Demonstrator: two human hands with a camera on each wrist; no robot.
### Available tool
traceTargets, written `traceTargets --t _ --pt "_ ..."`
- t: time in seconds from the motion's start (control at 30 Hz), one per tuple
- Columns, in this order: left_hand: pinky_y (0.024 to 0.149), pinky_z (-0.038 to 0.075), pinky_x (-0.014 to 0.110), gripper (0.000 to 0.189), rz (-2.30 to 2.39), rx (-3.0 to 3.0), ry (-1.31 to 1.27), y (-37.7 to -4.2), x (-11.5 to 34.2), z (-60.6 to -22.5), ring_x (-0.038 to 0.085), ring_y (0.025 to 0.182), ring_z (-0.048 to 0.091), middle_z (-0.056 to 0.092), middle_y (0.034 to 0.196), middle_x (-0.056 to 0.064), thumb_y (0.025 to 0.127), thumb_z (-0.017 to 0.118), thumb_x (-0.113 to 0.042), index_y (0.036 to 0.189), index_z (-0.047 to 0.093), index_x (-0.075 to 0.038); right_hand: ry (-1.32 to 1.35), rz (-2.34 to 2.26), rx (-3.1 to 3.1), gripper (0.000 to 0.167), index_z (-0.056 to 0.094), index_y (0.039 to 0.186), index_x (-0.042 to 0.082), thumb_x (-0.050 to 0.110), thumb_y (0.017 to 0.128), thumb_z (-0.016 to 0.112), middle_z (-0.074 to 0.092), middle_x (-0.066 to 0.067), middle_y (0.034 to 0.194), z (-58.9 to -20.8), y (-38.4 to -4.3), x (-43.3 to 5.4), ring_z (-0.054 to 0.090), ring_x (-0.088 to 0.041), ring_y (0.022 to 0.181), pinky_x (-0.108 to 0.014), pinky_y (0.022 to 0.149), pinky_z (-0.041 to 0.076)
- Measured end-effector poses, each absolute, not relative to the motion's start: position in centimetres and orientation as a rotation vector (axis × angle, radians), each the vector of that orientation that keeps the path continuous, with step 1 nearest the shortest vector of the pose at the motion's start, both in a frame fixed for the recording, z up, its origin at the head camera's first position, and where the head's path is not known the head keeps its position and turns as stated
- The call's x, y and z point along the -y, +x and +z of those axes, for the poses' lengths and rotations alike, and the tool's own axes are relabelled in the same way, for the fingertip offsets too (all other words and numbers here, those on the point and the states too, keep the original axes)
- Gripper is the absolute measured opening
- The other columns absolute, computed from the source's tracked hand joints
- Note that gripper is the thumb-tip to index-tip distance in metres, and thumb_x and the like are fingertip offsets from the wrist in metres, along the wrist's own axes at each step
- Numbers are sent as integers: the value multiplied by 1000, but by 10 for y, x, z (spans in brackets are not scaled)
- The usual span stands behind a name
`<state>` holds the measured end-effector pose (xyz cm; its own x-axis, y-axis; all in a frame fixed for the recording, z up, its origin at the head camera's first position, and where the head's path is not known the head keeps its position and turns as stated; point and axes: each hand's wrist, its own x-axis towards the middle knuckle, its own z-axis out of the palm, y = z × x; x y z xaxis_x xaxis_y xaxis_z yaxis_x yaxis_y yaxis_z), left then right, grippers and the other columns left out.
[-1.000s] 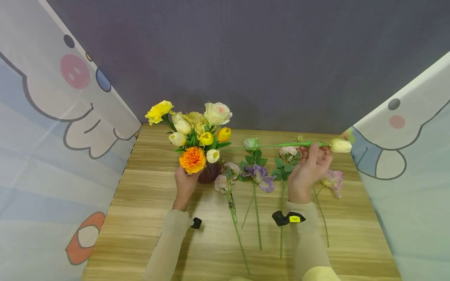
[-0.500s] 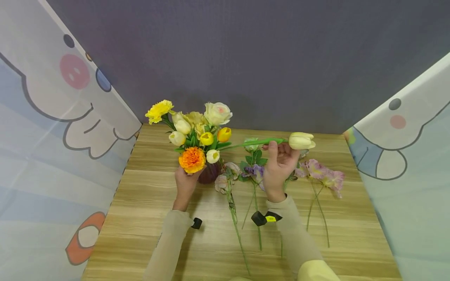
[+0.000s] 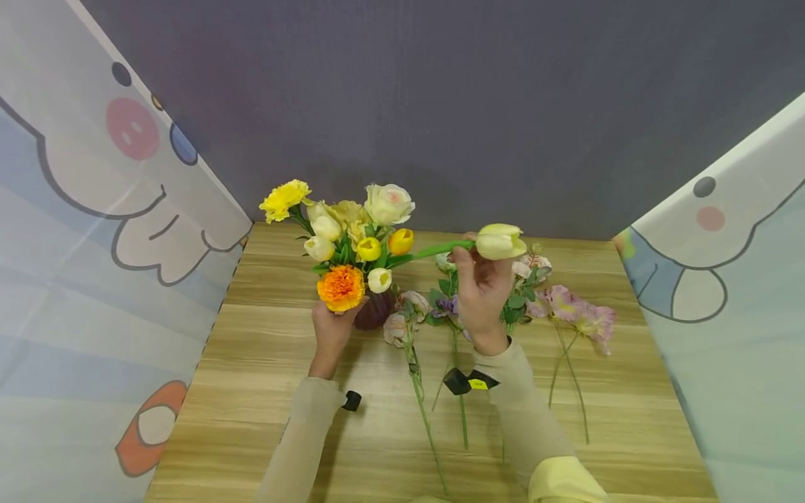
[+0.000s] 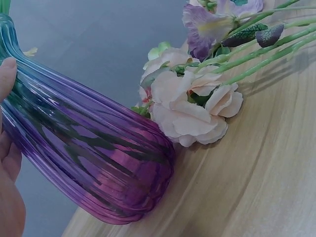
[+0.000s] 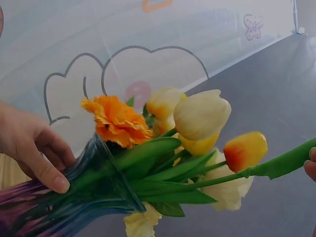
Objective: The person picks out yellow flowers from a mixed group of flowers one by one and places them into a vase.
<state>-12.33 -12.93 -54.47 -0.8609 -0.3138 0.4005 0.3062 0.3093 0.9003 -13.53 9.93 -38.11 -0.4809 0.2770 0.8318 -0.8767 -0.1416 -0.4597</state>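
Note:
A ribbed glass vase, blue-green at the neck and purple below, stands on the table full of flowers. My left hand grips its neck, with the thumb across the glass in the right wrist view. An orange carnation, several tulips and a white rose rise out of it. To the right of the bouquet, my right hand pinches a cream tulip by the stem just under its bloom. That tulip's green stem slants down to the vase mouth, its lower end hidden among the leaves.
Loose flowers lie on the wooden table: pale pink roses beside the vase, a purple flower partly under my right hand, and pink blooms farther right. A dark grey wall closes the back; printed curtains flank both sides.
My right hand has carried the cream tulip leftward toward the vase, its stem tilting from nearly level to sloping down into the bouquet. The left hand stays on the vase.

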Motion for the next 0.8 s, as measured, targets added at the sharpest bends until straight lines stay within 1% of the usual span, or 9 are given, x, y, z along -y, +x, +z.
traceTargets --t 0.1,0.17,0.27,0.4,0.5,0.57,0.67,0.73,0.8 --pt "100 49 26 57 -1590 2058 -8 -123 130 -546 32 112 66 72 118 22 74 92 -1 123 65 5 756 1751 1307 33 50 114 -11 16 103 64 65 1 110 -380 -135 -98 65 -9 83 -25 75 56" --pt "101 49 27 58 -1595 2066 3 -123 130 -546 33 114 66 71 120 23 74 91 1 124 65 5 744 1754 1320 33 50 115 -9 18 103 64 65 1 109 -376 -134 -100 65 -8 83 -25 75 56" --pt "104 50 36 58 -1600 2087 43 -123 129 -545 36 116 65 70 121 25 74 90 4 125 64 7 742 1736 1361 33 52 115 -8 21 104 63 64 1 108 -369 -131 -104 64 -8 84 -23 75 55" --pt "103 50 51 56 -1572 2107 66 -121 127 -537 44 115 65 69 120 30 73 88 8 123 62 12 839 1627 1558 37 54 110 -14 22 106 59 65 -10 100 -366 -128 -106 50 -7 66 -20 64 45" --pt "99 54 42 51 -1520 2113 22 -115 124 -520 45 109 67 69 116 32 74 87 11 119 62 15 911 1540 1700 39 58 107 -15 24 108 55 64 -22 95 -374 -131 -99 47 -13 61 -21 62 43" --pt "95 54 29 49 -1502 2113 -8 -111 123 -512 42 105 68 70 114 32 75 86 11 117 63 15 906 1542 1708 40 58 106 -15 25 108 54 62 -27 94 -382 -133 -94 54 -23 67 -24 67 49" --pt "93 50 17 48 -1516 2105 -34 -110 122 -509 42 106 68 70 114 32 76 85 11 118 63 15 847 1615 1617 46 54 105 -19 27 108 56 64 -18 98 -388 -138 -89 59 -23 72 -24 71 54" --pt "98 51 23 50 -1558 2094 -8 -111 121 -510 43 110 67 69 117 32 75 86 10 120 63 15 813 1651 1574 46 54 106 -18 28 108 56 63 -7 104 -386 -138 -89 58 -19 73 -23 72 52" --pt "103 52 37 52 -1597 2081 12 -111 121 -511 46 113 64 68 119 33 75 86 11 121 62 15 793 1670 1547 44 54 107 -16 28 107 56 61 2 110 -381 -136 -91 53 -12 72 -21 70 49"
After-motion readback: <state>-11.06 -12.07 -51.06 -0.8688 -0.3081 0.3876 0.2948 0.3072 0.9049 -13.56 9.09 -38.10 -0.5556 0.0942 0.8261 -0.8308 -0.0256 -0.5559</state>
